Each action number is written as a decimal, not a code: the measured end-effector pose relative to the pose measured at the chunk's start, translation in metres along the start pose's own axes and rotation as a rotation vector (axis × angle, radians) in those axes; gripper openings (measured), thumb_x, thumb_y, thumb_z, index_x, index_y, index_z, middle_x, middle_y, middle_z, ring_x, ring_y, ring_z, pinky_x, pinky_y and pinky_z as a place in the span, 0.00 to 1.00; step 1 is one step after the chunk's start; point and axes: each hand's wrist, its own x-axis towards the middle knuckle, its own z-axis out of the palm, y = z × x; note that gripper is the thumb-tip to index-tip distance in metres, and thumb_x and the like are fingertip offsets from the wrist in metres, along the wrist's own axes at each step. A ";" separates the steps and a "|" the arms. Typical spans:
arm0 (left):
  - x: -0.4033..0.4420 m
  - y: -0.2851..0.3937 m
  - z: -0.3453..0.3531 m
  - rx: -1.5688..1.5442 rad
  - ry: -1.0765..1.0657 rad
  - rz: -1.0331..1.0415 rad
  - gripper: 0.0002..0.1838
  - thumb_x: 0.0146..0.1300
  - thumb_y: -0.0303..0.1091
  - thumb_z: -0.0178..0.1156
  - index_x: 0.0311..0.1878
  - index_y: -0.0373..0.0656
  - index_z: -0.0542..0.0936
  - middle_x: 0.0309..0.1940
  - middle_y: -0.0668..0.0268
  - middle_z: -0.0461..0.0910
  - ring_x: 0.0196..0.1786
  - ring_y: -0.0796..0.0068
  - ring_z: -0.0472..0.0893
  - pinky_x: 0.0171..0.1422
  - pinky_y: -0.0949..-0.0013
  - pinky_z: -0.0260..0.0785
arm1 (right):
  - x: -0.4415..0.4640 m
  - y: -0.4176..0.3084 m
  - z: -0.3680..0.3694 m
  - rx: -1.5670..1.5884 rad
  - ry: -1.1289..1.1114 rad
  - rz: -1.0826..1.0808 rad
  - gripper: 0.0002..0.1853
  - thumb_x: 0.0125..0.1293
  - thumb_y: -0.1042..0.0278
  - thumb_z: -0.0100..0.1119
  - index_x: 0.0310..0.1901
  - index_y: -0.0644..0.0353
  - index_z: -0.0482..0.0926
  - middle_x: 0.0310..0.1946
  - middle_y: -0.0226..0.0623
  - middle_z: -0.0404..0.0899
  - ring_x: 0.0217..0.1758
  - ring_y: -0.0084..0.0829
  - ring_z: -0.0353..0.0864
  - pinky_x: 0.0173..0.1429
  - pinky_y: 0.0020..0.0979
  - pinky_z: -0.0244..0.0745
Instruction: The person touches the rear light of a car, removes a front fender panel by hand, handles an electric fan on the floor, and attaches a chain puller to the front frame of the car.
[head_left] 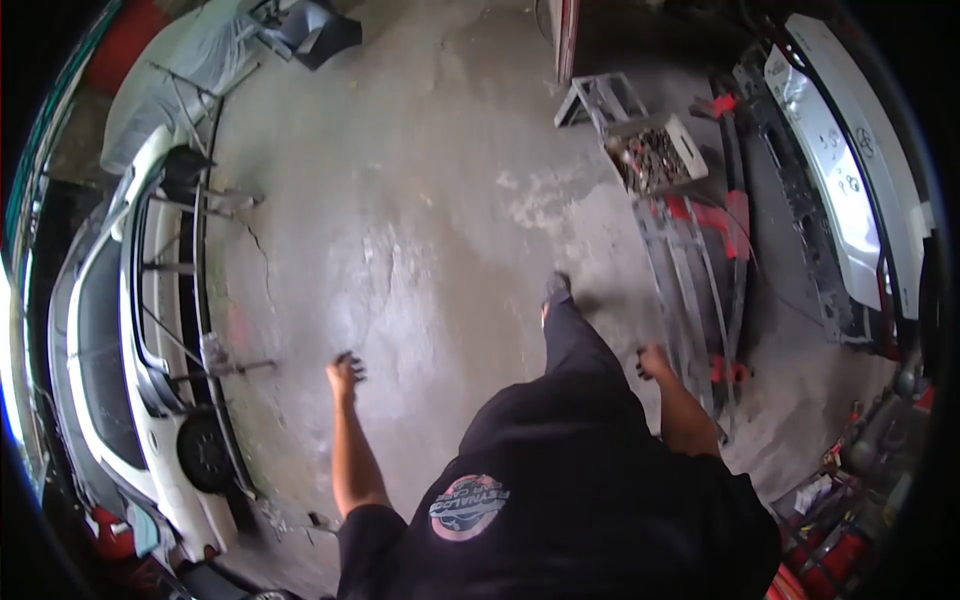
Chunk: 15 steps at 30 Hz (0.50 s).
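Observation:
My left hand (345, 372) hangs out over the concrete floor, with nothing in it. Its fingers look dark and slightly bent, with gaps between them. On the other side, my right hand (652, 362) is beside my leg, near a grey metal stand (683, 270) that lies low on the floor. The dark fingers of that hand are loosely bent and partly hidden, and I see no object in them. One shoe (557, 284) shows ahead of my body, at the end of a dark trouser leg.
Along the left stands a white car (165, 450) behind a metal rack (203, 230). On the right are a crate of small metal parts (690, 148), a step stand (607, 98), red-and-black equipment (738, 225) and a white vehicle panel (835, 150). Tools (830, 545) crowd the lower right.

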 end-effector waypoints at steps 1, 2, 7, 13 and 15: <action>0.013 0.025 0.041 -0.069 -0.045 -0.047 0.17 0.71 0.36 0.51 0.58 0.39 0.75 0.38 0.56 0.82 0.30 0.63 0.83 0.30 0.62 0.78 | 0.021 -0.023 -0.010 0.011 -0.024 0.026 0.19 0.66 0.75 0.45 0.56 0.62 0.79 0.30 0.49 0.84 0.23 0.41 0.85 0.22 0.40 0.79; 0.011 0.038 0.074 -0.133 -0.085 -0.115 0.17 0.71 0.36 0.51 0.58 0.39 0.75 0.39 0.56 0.82 0.31 0.63 0.83 0.31 0.61 0.79 | 0.032 -0.037 -0.017 0.012 -0.061 0.066 0.19 0.66 0.75 0.45 0.56 0.62 0.79 0.29 0.49 0.84 0.23 0.41 0.85 0.22 0.40 0.79; 0.019 0.103 0.191 -0.089 -0.494 -0.280 0.23 0.70 0.39 0.55 0.63 0.38 0.72 0.45 0.56 0.83 0.39 0.61 0.85 0.38 0.59 0.80 | 0.118 -0.219 -0.087 -0.336 -0.110 -0.146 0.16 0.63 0.73 0.47 0.49 0.62 0.83 0.26 0.47 0.83 0.21 0.35 0.84 0.24 0.39 0.79; 0.105 0.133 0.218 -0.230 -0.142 -0.529 0.24 0.69 0.36 0.53 0.65 0.36 0.70 0.49 0.47 0.81 0.43 0.50 0.85 0.39 0.55 0.82 | 0.284 -0.469 -0.129 -0.593 0.231 -0.869 0.14 0.58 0.70 0.52 0.43 0.67 0.82 0.42 0.56 0.83 0.45 0.54 0.83 0.53 0.46 0.77; 0.159 0.133 0.218 -0.229 -0.105 -0.617 0.24 0.68 0.36 0.54 0.65 0.36 0.70 0.48 0.47 0.81 0.42 0.49 0.84 0.39 0.54 0.82 | 0.302 -0.573 -0.138 -0.553 0.204 -0.744 0.17 0.61 0.69 0.54 0.49 0.67 0.81 0.43 0.56 0.83 0.46 0.54 0.83 0.52 0.45 0.77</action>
